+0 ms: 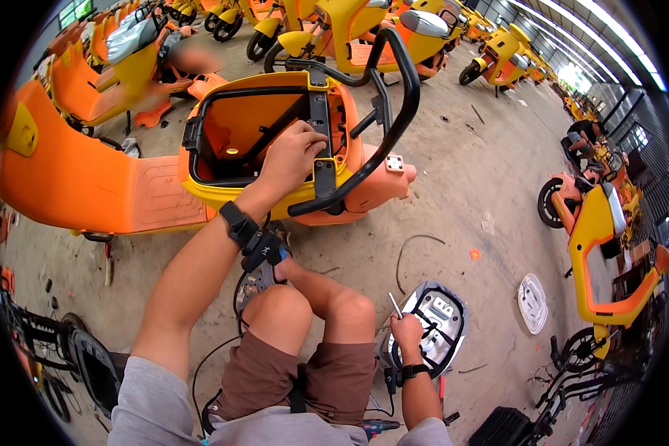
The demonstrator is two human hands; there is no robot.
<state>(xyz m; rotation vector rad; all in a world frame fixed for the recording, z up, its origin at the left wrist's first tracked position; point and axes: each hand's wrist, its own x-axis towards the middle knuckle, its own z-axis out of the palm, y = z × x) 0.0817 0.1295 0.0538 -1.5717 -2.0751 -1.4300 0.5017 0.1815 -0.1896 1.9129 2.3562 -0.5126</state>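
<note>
My left hand reaches over the open orange storage bin of a yellow and orange scooter. Its fingers are pinched together at the black metal bracket on the bin's right side; whatever lies between them is too small to make out. Low on the right, my right hand is closed around a thin silver rod that points upward; its lower end is hidden in the fist. Beside and partly under this hand lies an upturned scooter seat, its pale underside crossed by black strips.
A black tubular rack curves up from the scooter's rear. On the floor lie a white plastic cover, a black cable and a power drill near my hip. Scooters line the back; another scooter stands at right, with a person beyond.
</note>
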